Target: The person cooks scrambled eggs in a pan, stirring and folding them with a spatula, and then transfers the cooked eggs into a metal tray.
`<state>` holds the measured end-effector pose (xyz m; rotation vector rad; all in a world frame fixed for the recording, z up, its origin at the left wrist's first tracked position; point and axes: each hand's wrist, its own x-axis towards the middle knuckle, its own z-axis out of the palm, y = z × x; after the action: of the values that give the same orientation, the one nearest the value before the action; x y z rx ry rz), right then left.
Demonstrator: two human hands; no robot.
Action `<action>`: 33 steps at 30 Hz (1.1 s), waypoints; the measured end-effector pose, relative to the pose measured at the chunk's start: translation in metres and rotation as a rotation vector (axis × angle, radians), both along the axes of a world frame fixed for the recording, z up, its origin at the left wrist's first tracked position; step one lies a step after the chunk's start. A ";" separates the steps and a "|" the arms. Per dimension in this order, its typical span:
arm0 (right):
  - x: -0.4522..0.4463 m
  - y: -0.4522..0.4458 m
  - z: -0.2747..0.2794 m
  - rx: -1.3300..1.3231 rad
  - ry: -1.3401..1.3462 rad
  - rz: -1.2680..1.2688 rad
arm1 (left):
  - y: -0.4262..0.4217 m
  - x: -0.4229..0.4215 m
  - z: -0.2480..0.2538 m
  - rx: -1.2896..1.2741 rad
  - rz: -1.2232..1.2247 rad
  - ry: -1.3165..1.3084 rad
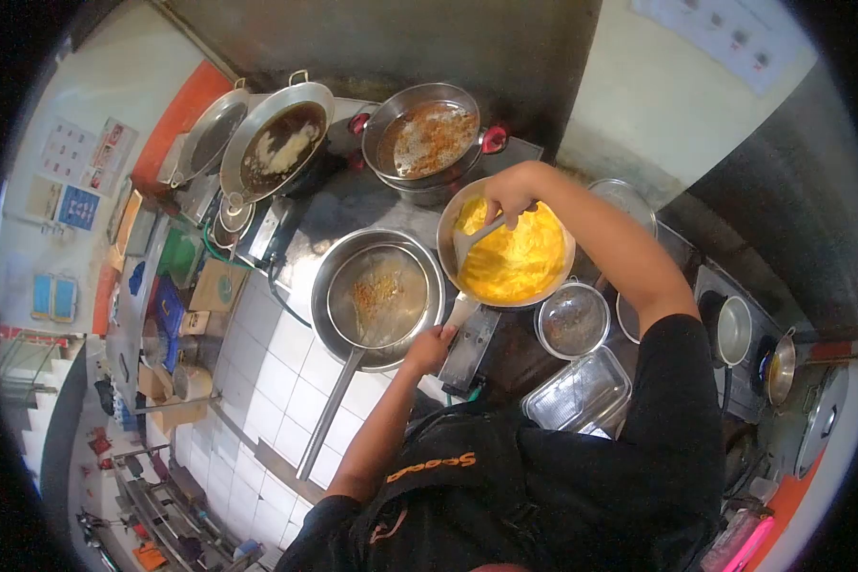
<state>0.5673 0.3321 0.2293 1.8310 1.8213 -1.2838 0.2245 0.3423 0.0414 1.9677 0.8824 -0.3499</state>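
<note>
My left hand (429, 349) is wrapped around the pale handle of a frying pan (445, 250) on the stove. Soft yellow egg (517, 259) covers most of the pan's inside, with folds on its surface. From above, my right hand (515, 191) grips a grey spatula (469, 238), its blade against the egg at the pan's left side. Left of the pan, a long-handled strainer (330, 419) with brown bits in its mesh rests over a steel bowl (320, 329).
Behind stand a red-handled pot (372, 143) of bubbling brown oil and a wok (324, 95) with pale food frying. A small sieve (572, 319) and a clear plastic container (582, 391) sit right of the pan. More pans (734, 329) are at far right.
</note>
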 end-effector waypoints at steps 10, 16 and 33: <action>-0.020 -0.002 0.007 0.015 -0.048 -0.012 | 0.000 0.000 0.003 -0.041 0.016 0.014; -0.029 0.002 -0.008 0.006 -0.084 0.012 | -0.001 -0.001 -0.005 0.016 -0.002 -0.057; -0.054 -0.030 0.010 0.026 -0.124 -0.028 | -0.004 -0.002 0.000 0.084 -0.002 -0.098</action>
<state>0.5137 0.3021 0.2398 1.9109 1.7607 -1.1339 0.2228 0.3384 0.0415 2.0451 0.8444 -0.2192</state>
